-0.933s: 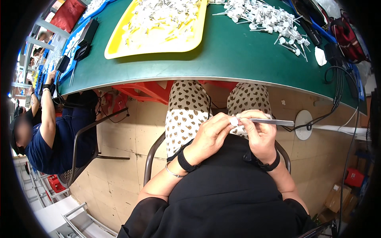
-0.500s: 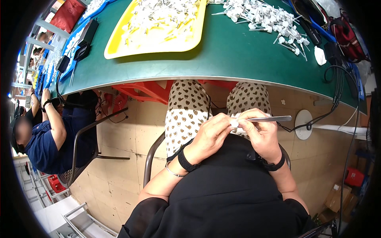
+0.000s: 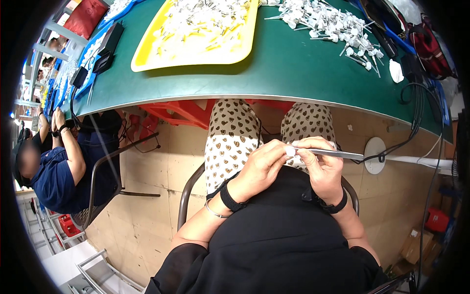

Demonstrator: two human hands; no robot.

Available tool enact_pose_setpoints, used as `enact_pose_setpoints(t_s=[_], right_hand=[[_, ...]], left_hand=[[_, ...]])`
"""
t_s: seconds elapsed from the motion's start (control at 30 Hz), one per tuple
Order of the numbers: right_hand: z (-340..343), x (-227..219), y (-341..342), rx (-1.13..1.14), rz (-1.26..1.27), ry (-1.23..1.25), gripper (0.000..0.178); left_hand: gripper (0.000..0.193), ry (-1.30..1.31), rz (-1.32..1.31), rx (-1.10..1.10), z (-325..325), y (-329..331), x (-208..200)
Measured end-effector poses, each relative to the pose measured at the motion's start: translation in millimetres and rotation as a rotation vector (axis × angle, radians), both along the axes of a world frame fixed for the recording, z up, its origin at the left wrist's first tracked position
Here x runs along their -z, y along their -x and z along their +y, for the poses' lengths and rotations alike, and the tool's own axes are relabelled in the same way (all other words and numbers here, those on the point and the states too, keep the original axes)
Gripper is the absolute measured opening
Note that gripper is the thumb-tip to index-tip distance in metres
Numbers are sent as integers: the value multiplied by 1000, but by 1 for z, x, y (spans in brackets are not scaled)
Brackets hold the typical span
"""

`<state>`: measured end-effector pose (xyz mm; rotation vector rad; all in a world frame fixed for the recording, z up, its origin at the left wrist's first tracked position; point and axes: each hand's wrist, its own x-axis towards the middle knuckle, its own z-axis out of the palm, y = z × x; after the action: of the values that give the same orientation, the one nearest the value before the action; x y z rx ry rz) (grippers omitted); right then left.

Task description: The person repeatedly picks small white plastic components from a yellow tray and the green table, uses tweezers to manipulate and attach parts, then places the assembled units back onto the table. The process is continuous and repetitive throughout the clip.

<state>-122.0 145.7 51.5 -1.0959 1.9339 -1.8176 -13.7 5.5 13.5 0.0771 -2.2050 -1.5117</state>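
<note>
Head view: left hand (image 3: 259, 166) pinches a small white part (image 3: 291, 151) over the lap; right hand (image 3: 320, 164) grips metal tweezers (image 3: 338, 154) against it. Beyond, finished-looking parts (image 3: 333, 22) lie heaped on the green table (image 3: 293, 68); yellow tray (image 3: 196, 29) remains well stocked.

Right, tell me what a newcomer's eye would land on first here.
The two hands, left hand and right hand, meet low over the lap, pinching a small white part with slim metal tweezers pointing right. Above, a bright yellow tray of small pieces sits on the green table, beside a loose heap of white parts.
</note>
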Motion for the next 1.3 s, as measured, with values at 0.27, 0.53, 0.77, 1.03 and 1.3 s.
enact_pose_setpoints(t_s=[0.27,0.53,0.77,1.03,1.3], right_hand=[[0,1,0,6,8,-10,9],[0,-4,3,-19,49,-52,5],[1,-2,7,-54,102,-48,4],[1,-4,4,-50,6,-21,5],[-4,-8,10,-81,232,-29,5]], left_hand=[[19,2,-17,8,0,-1,0],[19,-1,-11,23,0,-1,0],[22,12,-8,34,0,-1,1],[25,6,-5,41,0,0,0],[17,-22,-32,52,-1,-2,-1]])
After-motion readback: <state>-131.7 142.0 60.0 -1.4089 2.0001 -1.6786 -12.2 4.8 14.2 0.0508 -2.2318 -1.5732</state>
